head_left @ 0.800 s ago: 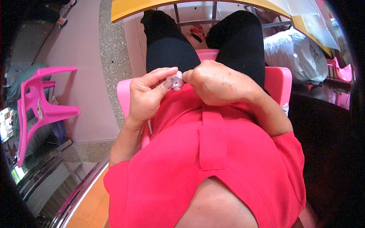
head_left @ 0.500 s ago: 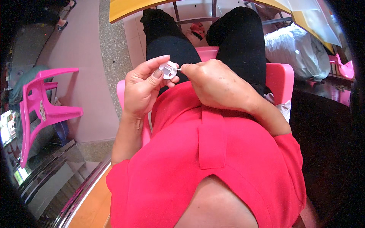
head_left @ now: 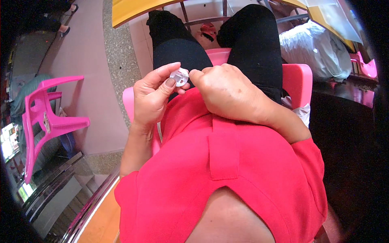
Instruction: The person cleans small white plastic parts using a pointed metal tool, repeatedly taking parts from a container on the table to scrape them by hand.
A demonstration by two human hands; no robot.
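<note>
Two hands, one small white disc, and it has swung round! Under a second ago the disc (head_left: 178, 75) was a glossy tilted blur between the hands; now its face with the cut-outs sits turned up to view, between the left thumb and fingers. The left hand (head_left: 151, 95) holds it by the edge, and has come a touch further out from the body. Over comes the right hand (head_left: 227, 91), curled, its fingertips right up beside the disc's near-right rim. Half a second ago a thin pale bit bridged that gap; now the gap is all but closed and the bit is hardly to be made out, so whether the right fingers pinch anything, I cannot tell. My reading: the fiddly work at the rim is under way, not finished. Beyond both hands, the black trousers (head_left: 180, 52); below them, the red top (head_left: 227, 162).
</note>
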